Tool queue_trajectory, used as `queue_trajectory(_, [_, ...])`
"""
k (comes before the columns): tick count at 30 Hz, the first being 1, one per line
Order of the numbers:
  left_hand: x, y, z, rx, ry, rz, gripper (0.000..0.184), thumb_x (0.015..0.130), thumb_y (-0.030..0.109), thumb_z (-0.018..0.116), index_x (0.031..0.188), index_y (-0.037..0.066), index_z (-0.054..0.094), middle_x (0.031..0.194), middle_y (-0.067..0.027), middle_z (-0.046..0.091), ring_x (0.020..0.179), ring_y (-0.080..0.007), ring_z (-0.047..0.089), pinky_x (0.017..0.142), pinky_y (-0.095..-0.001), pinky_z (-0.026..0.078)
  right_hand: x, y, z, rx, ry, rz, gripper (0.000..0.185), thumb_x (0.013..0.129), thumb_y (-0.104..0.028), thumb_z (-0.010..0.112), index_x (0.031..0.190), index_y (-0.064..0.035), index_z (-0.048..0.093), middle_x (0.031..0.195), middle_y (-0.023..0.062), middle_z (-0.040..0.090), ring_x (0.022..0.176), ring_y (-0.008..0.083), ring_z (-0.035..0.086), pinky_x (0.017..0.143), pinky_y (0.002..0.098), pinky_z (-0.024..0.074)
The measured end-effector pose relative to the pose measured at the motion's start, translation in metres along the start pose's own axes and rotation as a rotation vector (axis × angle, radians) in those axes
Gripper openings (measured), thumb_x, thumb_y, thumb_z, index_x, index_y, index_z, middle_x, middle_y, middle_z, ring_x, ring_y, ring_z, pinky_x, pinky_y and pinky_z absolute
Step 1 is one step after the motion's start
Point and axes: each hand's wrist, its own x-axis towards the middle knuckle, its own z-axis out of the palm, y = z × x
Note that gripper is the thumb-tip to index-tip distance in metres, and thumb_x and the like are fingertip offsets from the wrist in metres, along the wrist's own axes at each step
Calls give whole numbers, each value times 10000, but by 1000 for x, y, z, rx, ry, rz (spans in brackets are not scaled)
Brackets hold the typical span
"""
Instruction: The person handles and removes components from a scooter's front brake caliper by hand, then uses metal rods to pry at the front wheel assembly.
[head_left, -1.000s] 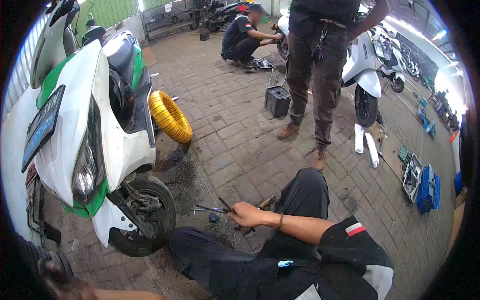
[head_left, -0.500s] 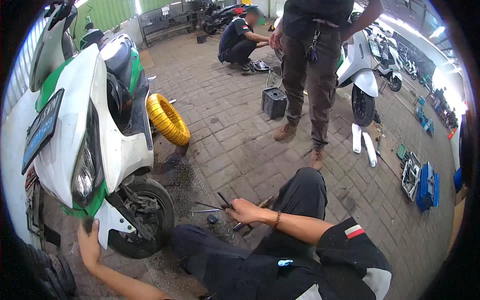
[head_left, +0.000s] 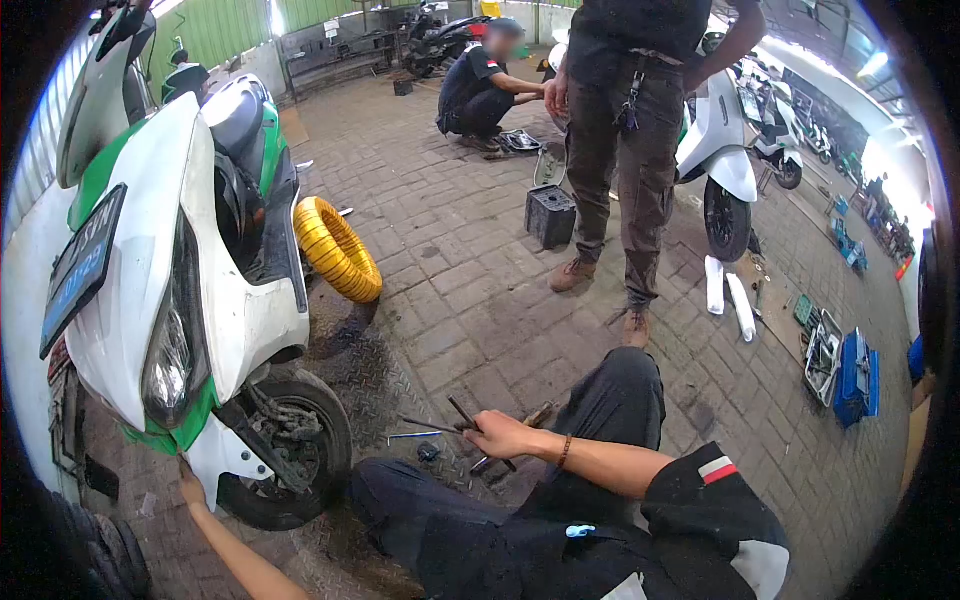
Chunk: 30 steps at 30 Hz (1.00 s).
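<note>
My right hand [head_left: 497, 436] is closed around dark rod-like tools [head_left: 462, 411] above the metal plate on the floor. A blue-tipped rod [head_left: 414, 435] and a small dark part [head_left: 428, 452] lie just left of it. My left hand [head_left: 191, 487] reaches to the lower edge of the white and green scooter [head_left: 130, 290], beside its white front fender [head_left: 222, 455]. The fingers of that hand are mostly hidden behind the bodywork. The scooter's front wheel [head_left: 325, 450] stands between my two hands.
A yellow-wrapped tyre [head_left: 338, 250] is beside the scooter. One person [head_left: 625, 150] stands ahead near a black battery-like box [head_left: 550, 216]; another [head_left: 480, 90] squats farther back. A blue toolbox [head_left: 855, 380] and white rolls [head_left: 714, 286] lie to the right.
My left hand has come up from the lower left to the scooter's front and moved in behind its lower edge. My right hand keeps its hold on the tools.
</note>
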Motion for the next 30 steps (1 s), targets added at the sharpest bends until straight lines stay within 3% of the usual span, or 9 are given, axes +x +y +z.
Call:
queue_trajectory(9, [10, 14, 11, -142, 33, 9, 583, 980, 413, 351, 1358, -27, 403, 1369, -181, 455, 1233, -261, 442, 1034, -326, 304, -2, 21, 9, -51, 27, -26, 308, 858, -222, 548, 788, 77, 573, 734, 299, 578, 757, 472, 578, 655, 520, 446])
queue_trajectory(18, [-7, 28, 9, -254, 61, 45, 571, 980, 406, 344, 1357, -18, 409, 1375, -176, 451, 1236, -261, 443, 1036, -325, 304, -12, 15, -1, -42, 51, -4, 334, 869, -234, 542, 793, 89, 574, 770, 311, 583, 798, 476, 579, 671, 523, 443])
queue_trajectory(21, [-22, 47, 6, -92, 46, -196, 569, 968, 410, 356, 1349, -7, 425, 1394, -161, 436, 1247, -242, 432, 1039, -313, 300, -15, 9, -1, -23, 52, -15, 338, 874, -236, 539, 805, 93, 580, 777, 316, 581, 800, 479, 576, 673, 522, 442])
queue_trajectory(22, [-14, 18, 21, -331, 100, 120, 606, 943, 462, 392, 1343, 9, 438, 1341, -191, 486, 1214, -257, 469, 1009, -336, 330, -15, 10, 3, -19, 44, -23, 338, 874, -236, 539, 805, 93, 580, 777, 316, 581, 800, 479, 576, 673, 522, 442])
queue_trajectory(25, [-121, 165, 3, 116, 188, -196, 678, 913, 540, 398, 1332, 9, 449, 1301, -211, 513, 1189, -306, 496, 986, -380, 350, -13, 14, 12, -57, 70, -49, 343, 883, -243, 537, 812, 90, 581, 760, 313, 579, 784, 481, 575, 665, 519, 438])
queue_trajectory(26, [-105, 112, 14, -51, 163, 90, 751, 890, 611, 364, 1300, -8, 476, 1274, -231, 522, 1169, -368, 502, 971, -443, 354, -13, 14, 14, -23, 46, -41, 346, 885, -245, 538, 809, 90, 577, 749, 309, 578, 774, 480, 574, 660, 518, 435])
queue_trajectory(27, [-126, 150, 13, 104, 191, -194, 816, 870, 662, 343, 1239, -45, 514, 1261, -252, 517, 1149, -423, 485, 971, -480, 346, -11, 13, 14, 10, 23, -34, 349, 886, -248, 539, 807, 90, 573, 738, 305, 577, 764, 479, 572, 654, 518, 431])
queue_trajectory(29, [-148, 174, 24, 251, 188, -305, 850, 849, 695, 355, 1212, -56, 522, 1241, -268, 517, 1126, -449, 483, 962, -501, 345, -11, 1, 9, 58, -16, 24, 361, 888, -257, 540, 798, 92, 566, 723, 304, 570, 753, 477, 572, 643, 513, 425])
queue_trajectory(30, [-170, 213, 30, 237, 225, -265, 868, 842, 705, 355, 1239, -54, 499, 1255, -269, 504, 1138, -450, 473, 973, -507, 337, -6, 0, 10, 32, -19, 31, 362, 889, -254, 539, 795, 94, 566, 726, 305, 571, 754, 474, 575, 645, 511, 426])
